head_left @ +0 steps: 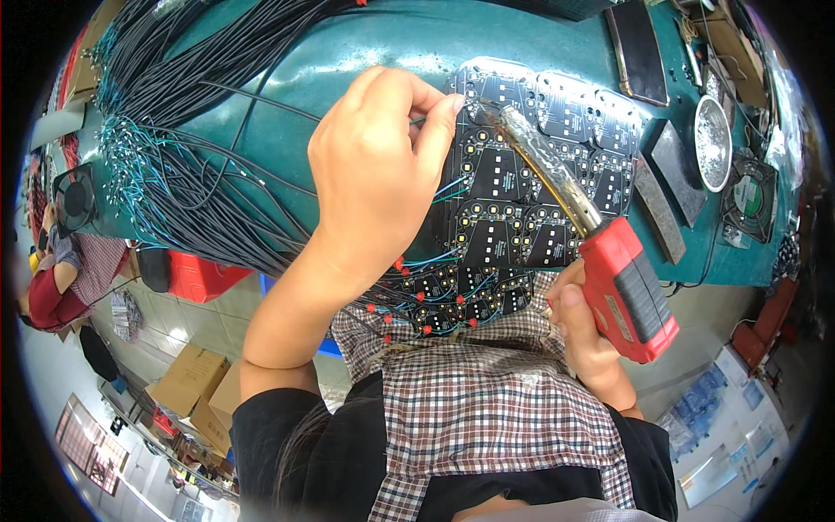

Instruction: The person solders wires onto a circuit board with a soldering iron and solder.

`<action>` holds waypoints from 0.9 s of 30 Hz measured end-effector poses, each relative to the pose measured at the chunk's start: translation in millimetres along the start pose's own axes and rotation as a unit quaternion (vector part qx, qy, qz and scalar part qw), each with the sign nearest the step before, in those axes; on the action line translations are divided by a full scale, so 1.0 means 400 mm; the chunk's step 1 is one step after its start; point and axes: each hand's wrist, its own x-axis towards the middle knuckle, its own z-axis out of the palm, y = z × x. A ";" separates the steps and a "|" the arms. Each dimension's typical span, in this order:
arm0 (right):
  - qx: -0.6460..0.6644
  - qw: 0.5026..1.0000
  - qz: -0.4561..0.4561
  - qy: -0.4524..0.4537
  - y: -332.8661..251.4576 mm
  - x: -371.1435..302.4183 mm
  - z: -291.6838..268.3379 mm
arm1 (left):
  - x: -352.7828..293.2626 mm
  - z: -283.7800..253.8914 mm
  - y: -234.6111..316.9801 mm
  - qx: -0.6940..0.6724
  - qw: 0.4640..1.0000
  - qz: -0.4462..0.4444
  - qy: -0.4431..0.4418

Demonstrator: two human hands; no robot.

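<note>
My left hand (370,161) is closed in a pinch on the thin wire end of a black cable, at the upper left of a panel of black circuit boards (500,239). The fingers partly hide the wire. In my right hand (584,335) is a soldering gun (624,287) with a red and black body, gripped from below. Its metal barrel slants up and left over the panel, and its tip is close to the left fingertips. Blue and green wires run to boards lower on the panel. More boards (470,291) with red parts and wires hang at the table's near edge.
A thick bundle of black cables (200,187) with stripped ends spreads over the green table (383,39) at left. On the right are dark metal bars (678,174), a round metal dish (713,143), a small fan (750,198) and a black tray (637,52). Another person (65,278) sits far left.
</note>
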 end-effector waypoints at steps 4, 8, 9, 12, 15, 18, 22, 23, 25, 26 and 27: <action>0.035 0.999 0.019 -0.004 -0.002 0.002 -0.002 | -0.005 0.002 -0.001 0.009 1.000 0.015 0.010; 0.029 0.999 0.039 0.010 -0.006 0.002 0.008 | -0.007 0.006 0.001 0.018 1.000 0.018 0.016; 0.025 0.999 0.039 0.009 -0.006 0.004 0.009 | -0.007 0.007 0.000 0.019 1.000 0.018 0.016; 0.022 0.998 0.049 0.012 -0.013 0.009 0.012 | -0.008 0.010 -0.001 0.024 0.999 0.028 0.018; 0.012 0.999 0.042 0.008 -0.009 0.010 0.009 | -0.010 0.010 0.001 0.029 0.999 0.026 0.018; 0.002 1.000 0.023 -0.002 -0.007 0.004 -0.003 | -0.012 0.012 -0.001 0.029 0.999 0.029 0.020; 0.001 1.000 0.011 0.002 0.000 0.003 -0.001 | -0.012 0.012 0.002 0.034 0.999 0.030 0.020; 0.000 1.000 0.011 0.003 -0.001 0.007 0.000 | -0.012 0.013 0.002 0.033 0.999 0.030 0.021; -0.012 1.000 -0.014 -0.002 -0.001 0.016 0.004 | -0.012 0.015 0.001 0.035 0.999 0.032 0.022; -0.011 1.000 -0.014 -0.002 -0.002 0.015 0.003 | -0.013 0.015 0.001 0.038 0.998 0.034 0.023; -0.018 1.000 -0.010 -0.005 -0.005 0.014 0.002 | -0.013 0.015 0.001 0.038 0.998 0.034 0.023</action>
